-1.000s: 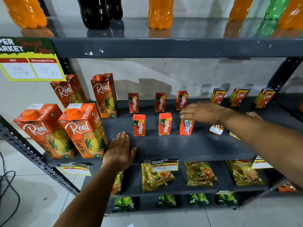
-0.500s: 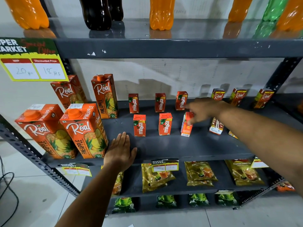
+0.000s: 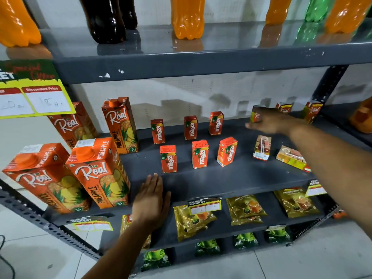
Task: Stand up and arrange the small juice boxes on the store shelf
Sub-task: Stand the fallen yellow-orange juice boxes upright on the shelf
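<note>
Six small Maaza juice boxes (image 3: 202, 154) standing upright on the grey middle shelf (image 3: 231, 178), in two rows of three, all apart from one another. Rightmost front-row box (image 3: 226, 152) turned slightly, a side face showing. Just right of that box, another small box (image 3: 261, 147) upright with its straw side facing out. Further right of the Maaza rows, a small box (image 3: 291, 158) lying flat on the shelf, partly behind the right forearm.

Right hand (image 3: 269, 122) reaching over the shelf toward the back, right of the rear Maaza row, fingers spread and loose, grip open and closed on nothing. A small Real box (image 3: 255, 115) partly hidden just behind the fingers; touching or not, cannot tell. Two more small Real boxes (image 3: 312, 111) upright at the back, further right.

Left hand (image 3: 152, 200) flat, palm down, on the front edge of the shelf, below and left of the front Maaza row, grip open and empty. Large Real pineapple cartons (image 3: 100, 172) upright left of the Maaza rows. Soft-drink bottles (image 3: 187, 17) on the shelf above; tea packets (image 3: 246, 209) on the shelf below.
</note>
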